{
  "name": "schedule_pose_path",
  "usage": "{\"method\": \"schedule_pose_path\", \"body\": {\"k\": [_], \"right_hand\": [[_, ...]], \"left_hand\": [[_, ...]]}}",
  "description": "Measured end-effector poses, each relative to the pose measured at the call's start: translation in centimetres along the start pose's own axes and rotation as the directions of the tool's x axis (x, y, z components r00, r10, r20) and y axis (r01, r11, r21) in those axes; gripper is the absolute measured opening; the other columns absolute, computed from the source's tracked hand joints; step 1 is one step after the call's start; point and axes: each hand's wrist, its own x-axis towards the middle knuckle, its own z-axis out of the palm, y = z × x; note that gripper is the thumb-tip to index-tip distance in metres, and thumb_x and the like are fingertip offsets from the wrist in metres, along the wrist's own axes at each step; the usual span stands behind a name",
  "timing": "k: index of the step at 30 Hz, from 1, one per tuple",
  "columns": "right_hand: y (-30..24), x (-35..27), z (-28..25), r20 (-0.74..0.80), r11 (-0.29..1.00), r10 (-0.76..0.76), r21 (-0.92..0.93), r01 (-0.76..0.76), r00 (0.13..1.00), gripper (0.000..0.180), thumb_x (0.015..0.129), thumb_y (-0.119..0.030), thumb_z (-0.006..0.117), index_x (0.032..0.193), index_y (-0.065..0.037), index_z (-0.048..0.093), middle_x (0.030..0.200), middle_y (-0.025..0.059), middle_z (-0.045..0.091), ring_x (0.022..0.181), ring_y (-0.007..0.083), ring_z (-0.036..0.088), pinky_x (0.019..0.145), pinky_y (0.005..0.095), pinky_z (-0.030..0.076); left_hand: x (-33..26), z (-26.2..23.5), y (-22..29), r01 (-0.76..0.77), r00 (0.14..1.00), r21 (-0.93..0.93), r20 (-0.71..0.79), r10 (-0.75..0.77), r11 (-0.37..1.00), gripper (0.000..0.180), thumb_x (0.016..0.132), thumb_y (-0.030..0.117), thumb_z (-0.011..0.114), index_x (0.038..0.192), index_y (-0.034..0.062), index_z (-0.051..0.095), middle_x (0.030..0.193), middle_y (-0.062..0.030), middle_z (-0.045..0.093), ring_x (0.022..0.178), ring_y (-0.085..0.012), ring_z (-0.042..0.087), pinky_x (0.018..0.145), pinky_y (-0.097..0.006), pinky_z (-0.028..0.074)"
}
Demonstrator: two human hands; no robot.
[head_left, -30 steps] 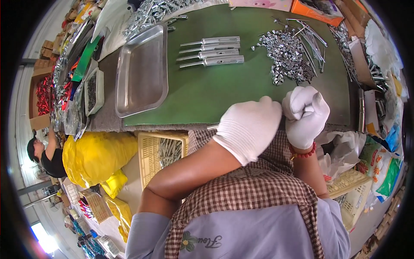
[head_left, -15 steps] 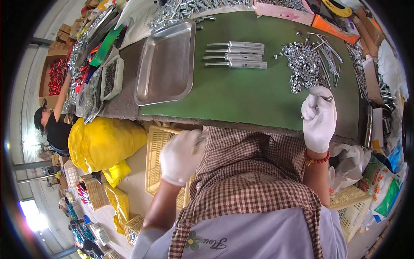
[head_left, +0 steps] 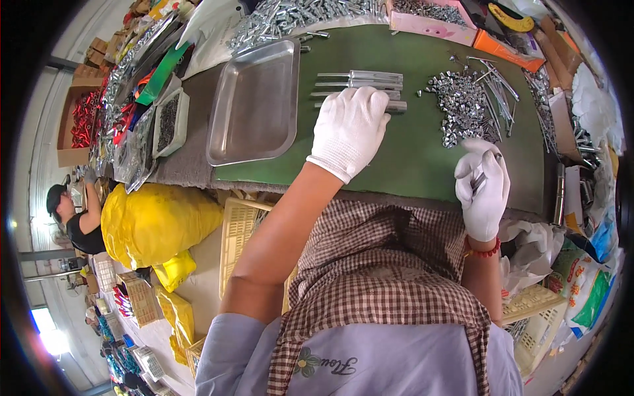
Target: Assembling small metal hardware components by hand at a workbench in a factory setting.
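A row of several shiny metal tubes with thin rods [head_left: 376, 76] lies on the green work mat [head_left: 409, 158]. My left hand [head_left: 349, 129], in a white glove, reaches over the row with its fingers closed at the nearest tube [head_left: 397, 105]. The tube's right end sticks out beside the fingers, and the glove hides the rest. Near the mat's front edge, my gloved right hand [head_left: 483, 191] has its fingers curled in. A small piece of metal shows between them, too covered to name. Beyond that hand is a pile of small metal nut-like parts [head_left: 456, 99].
An unfilled steel tray [head_left: 254, 105] stands left of the tubes. Long thin rods [head_left: 500, 92] lie beside the small parts. More metal pieces [head_left: 297, 20] and a pink box [head_left: 432, 16] line the far edge. At far left, a person [head_left: 82, 221] sits beyond yellow sacks [head_left: 158, 224].
My left hand has moved from in front of the apron up and right onto the row of tubes. My right hand has shifted slightly nearer, still curled. The person at far left has lowered an arm.
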Motion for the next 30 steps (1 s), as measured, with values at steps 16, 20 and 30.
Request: {"method": "schedule_pose_path", "body": {"k": [16,20,30], "right_hand": [[-2.3,-2.3,0.9,-0.049,0.923,0.087,-0.373,-0.099,0.995,0.03,0.105,-0.02,0.047,0.119,0.001,0.064,0.08,0.0001,0.063,0.054,0.0005,0.041,0.05,0.0184,0.032],[-2.9,-1.9,-0.2,-0.004,0.923,0.241,-0.309,-0.23,0.971,0.03,0.105,-0.02,0.049,0.118,0.002,0.064,0.072,-0.0045,0.053,0.054,0.0014,0.041,0.051,0.0199,0.032],[-3.5,-1.4,-1.7,0.071,0.774,0.21,-0.622,-0.121,0.975,0.017,0.096,-0.013,0.06,0.098,0.003,0.068,0.074,0.0047,0.064,0.066,0.0091,0.058,0.063,0.0253,0.046]], "left_hand": [[-1.3,-2.4,3.3,-0.175,0.951,-0.254,0.205,0.23,0.951,0.021,0.085,0.02,0.07,0.1,0.0093,0.06,0.088,-0.0094,0.06,0.084,-0.0305,0.063,0.07,-0.041,0.053],[-0.9,-3.9,6.7,-0.221,0.917,-0.219,0.285,0.279,0.95,0.024,0.084,0.024,0.071,0.098,0.0088,0.061,0.087,-0.009,0.06,0.081,-0.0287,0.063,0.069,-0.041,0.052],[-2.2,-3.2,5.8,-0.162,0.957,-0.434,0.149,0.248,0.886,0.032,0.082,0.02,0.073,0.112,0.0125,0.068,0.08,-0.0073,0.059,0.074,-0.0273,0.063,0.066,-0.038,0.052]]}}
